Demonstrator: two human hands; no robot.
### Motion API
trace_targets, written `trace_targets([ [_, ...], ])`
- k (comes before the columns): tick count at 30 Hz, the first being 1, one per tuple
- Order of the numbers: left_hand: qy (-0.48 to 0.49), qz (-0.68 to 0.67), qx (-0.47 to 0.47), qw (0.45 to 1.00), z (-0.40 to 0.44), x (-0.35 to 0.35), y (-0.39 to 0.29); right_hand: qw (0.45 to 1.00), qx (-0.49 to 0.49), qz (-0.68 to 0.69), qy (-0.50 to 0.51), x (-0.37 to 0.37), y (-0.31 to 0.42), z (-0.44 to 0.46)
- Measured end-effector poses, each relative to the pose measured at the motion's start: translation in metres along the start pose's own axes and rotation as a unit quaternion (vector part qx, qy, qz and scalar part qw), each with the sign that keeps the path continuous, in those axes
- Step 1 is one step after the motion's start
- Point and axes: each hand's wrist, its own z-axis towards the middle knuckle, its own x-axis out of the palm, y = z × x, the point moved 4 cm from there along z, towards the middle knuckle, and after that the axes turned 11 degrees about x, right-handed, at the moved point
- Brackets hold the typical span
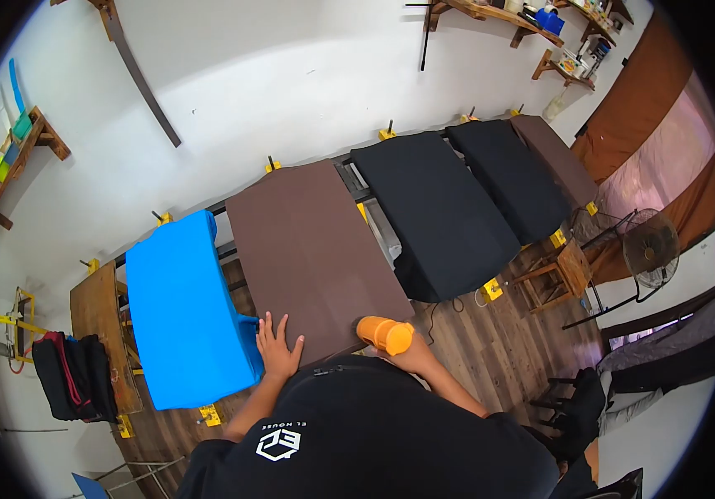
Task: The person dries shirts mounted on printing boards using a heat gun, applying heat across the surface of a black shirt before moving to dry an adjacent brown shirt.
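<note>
Black shirt [399, 424] stands just before the brown panel [311, 258]; at that panel's near left edge lies the left hand [277, 349], fingers spread, while over its near right corner the right hand [411, 356] grips an orange tool [384, 333], those fingers mostly hidden

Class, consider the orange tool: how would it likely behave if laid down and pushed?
The orange tool would probably stay stiff, as its casing looks like hard plastic. Its rounded barrel suggests it might roll or rock if laid on the brown cover. It seems light enough for one-handed use, since only the right hand appears to hold it.
</note>
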Motion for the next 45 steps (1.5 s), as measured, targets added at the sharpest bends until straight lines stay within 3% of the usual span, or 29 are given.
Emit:
trace_targets([
  [3, 0.01, 0.014, -0.001, 1.0, -0.002, 0.001, 0.001, 0.994, 0.026, -0.1, -0.044, -0.006, -0.015, -0.001],
  [5, 0.016, 0.02, -0.003, 1.0, -0.001, 0.003, 0.001, 0.995, -0.028, 0.098, 0.0, -0.012, -0.019, 0.003],
  [7, 0.018, 0.023, -0.002, 1.0, -0.002, 0.003, 0.001, 0.996, -0.03, 0.079, -0.037, -0.011, -0.026, 0.002],
  [9, 0.021, 0.022, -0.003, 1.0, -0.004, 0.003, 0.002, 0.998, -0.013, -0.045, -0.044, -0.01, -0.035, 0.003],
  [13, 0.019, 0.013, -0.003, 1.0, -0.003, 0.004, 0.001, 0.994, -0.018, 0.063, -0.086, -0.009, -0.04, -0.001],
  [16, 0.017, 0.019, -0.003, 1.0, -0.003, 0.005, 0.002, 0.994, -0.017, 0.027, -0.103, -0.011, -0.047, 0.001],
  [18, 0.015, 0.014, -0.002, 1.0, -0.003, 0.006, 0.003, 0.994, 0.035, -0.037, -0.1, -0.011, -0.052, -0.001],
  [24, 0.006, 0.009, -0.004, 1.0, -0.004, 0.005, 0.002, 0.992, 0.065, -0.041, -0.099, -0.029, -0.026, -0.014],
  [27, 0.005, 0.011, -0.002, 1.0, -0.003, 0.005, 0.003, 0.995, -0.01, 0.057, -0.079, -0.019, -0.027, -0.002],
  [29, 0.003, 0.012, 0.001, 1.0, -0.004, 0.005, 0.004, 0.992, 0.015, -0.064, -0.107, -0.012, -0.026, -0.007],
  [31, -0.002, 0.008, 0.009, 1.0, -0.004, 0.004, 0.004, 0.994, 0.027, -0.066, -0.078, -0.012, -0.012, -0.009],
  [33, -0.002, 0.004, 0.007, 1.0, -0.004, 0.004, 0.004, 0.994, -0.036, 0.079, -0.062, -0.009, 0.002, -0.012],
  [35, 0.0, 0.0, 0.004, 1.0, -0.004, 0.004, 0.004, 0.999, -0.011, 0.034, -0.039, 0.005, -0.006, -0.001],
  [37, -0.003, -0.005, 0.005, 1.0, -0.004, 0.003, 0.004, 0.998, -0.048, 0.036, 0.024, 0.011, 0.003, 0.005],
  [40, -0.004, -0.007, 0.007, 1.0, -0.003, 0.002, 0.003, 1.0, -0.012, -0.028, 0.007, 0.017, 0.013, 0.002],
  [41, -0.003, -0.007, 0.007, 1.0, -0.004, 0.003, 0.004, 0.996, -0.071, 0.037, 0.031, 0.014, 0.023, 0.002],
  [45, -0.005, -0.005, 0.007, 1.0, -0.003, 0.001, 0.001, 0.992, -0.1, 0.035, 0.073, 0.021, 0.027, 0.007],
])
